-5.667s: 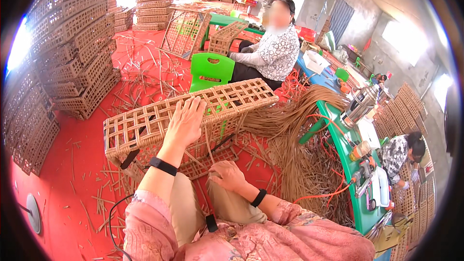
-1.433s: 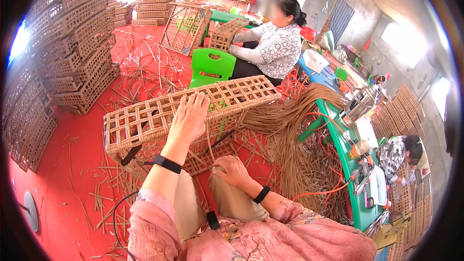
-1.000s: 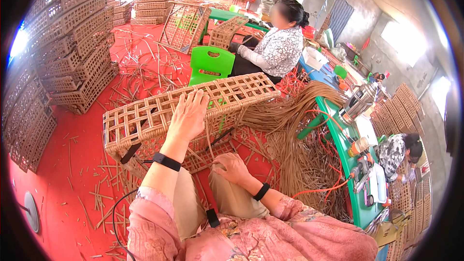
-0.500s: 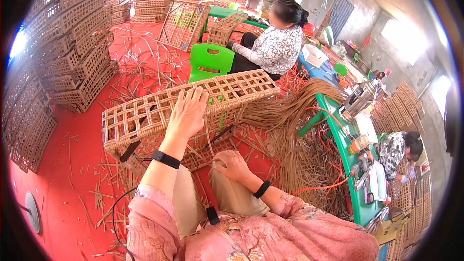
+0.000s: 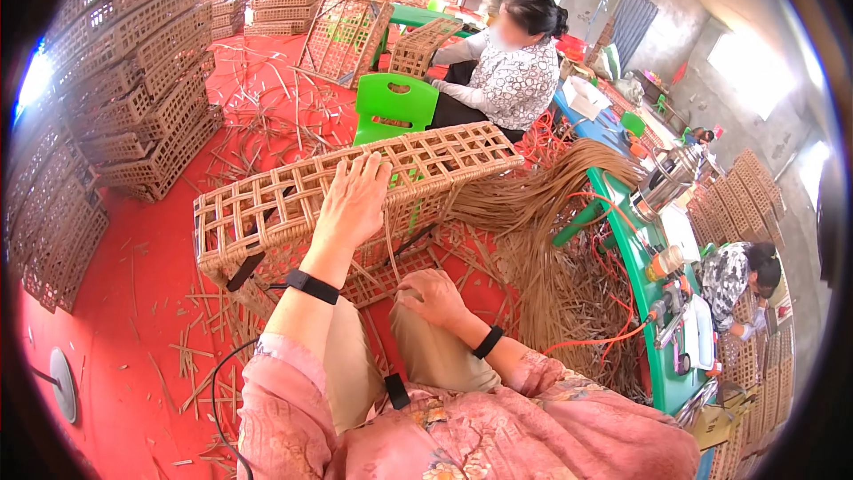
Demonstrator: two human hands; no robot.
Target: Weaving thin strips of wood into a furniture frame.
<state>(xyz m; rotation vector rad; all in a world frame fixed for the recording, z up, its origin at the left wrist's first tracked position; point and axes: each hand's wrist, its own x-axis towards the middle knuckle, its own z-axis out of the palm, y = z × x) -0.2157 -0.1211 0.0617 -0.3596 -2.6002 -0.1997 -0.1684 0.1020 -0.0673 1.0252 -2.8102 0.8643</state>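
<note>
In front of my knees stands a long woven basket [image 5: 444, 153] of brown flat strips in an open lattice, its long side turned up. My left hand [image 5: 354, 200] lies on that lattice near its middle, fingers stretched out over the strips. A loose strip hangs down beside the wrist. My right hand [image 5: 433, 296] rests on my right knee, fingers loosely bent and apart, with nothing seen in it. Beneath the basket, a lower lattice piece [image 5: 386, 283] shows partly.
Tall stacks of woven baskets [image 5: 147, 62] rise at the left. A green chair [image 5: 391, 107] and a seated co-worker [image 5: 506, 76] are beyond my basket. A bundle of long strips [image 5: 542, 204] spills beside a green table [image 5: 662, 364] with tools. Cut strips litter the red floor [image 5: 115, 329].
My view has shifted slightly, so the scene sits a little farther right. Both my hands keep their places on the basket and knee. The seated co-worker's arm has moved toward a woven piece.
</note>
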